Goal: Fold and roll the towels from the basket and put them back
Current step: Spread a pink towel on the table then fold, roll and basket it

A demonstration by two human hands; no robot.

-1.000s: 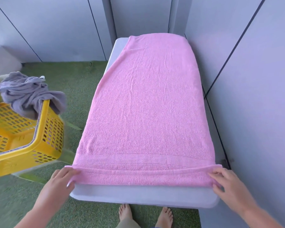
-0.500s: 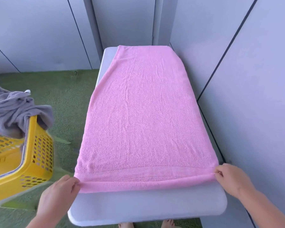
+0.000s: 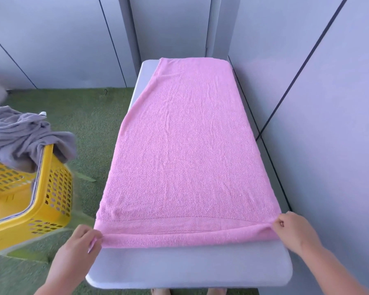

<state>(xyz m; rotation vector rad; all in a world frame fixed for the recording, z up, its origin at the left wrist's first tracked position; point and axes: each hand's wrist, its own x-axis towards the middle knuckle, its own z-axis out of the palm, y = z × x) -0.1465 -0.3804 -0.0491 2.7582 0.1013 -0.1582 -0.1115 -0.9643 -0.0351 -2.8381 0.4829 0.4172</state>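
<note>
A pink towel (image 3: 185, 150) lies stretched lengthwise along a narrow white table (image 3: 188, 267). Its near end is turned over into a low first roll. My left hand (image 3: 79, 248) pinches the left corner of that rolled end. My right hand (image 3: 294, 233) grips the right corner, fingers curled over the fold. A yellow perforated basket (image 3: 49, 199) stands on the floor to the left, with a crumpled grey towel (image 3: 24, 137) hanging over its rim.
Grey wall panels (image 3: 328, 145) run close along the table's right side and behind its far end. Green artificial turf (image 3: 83, 116) covers the floor between table and basket. Bare toes show under the table's near edge.
The rolled near end of the pink towel has moved away from me up the table, both hands travelling with it. More bare table shows in front.
</note>
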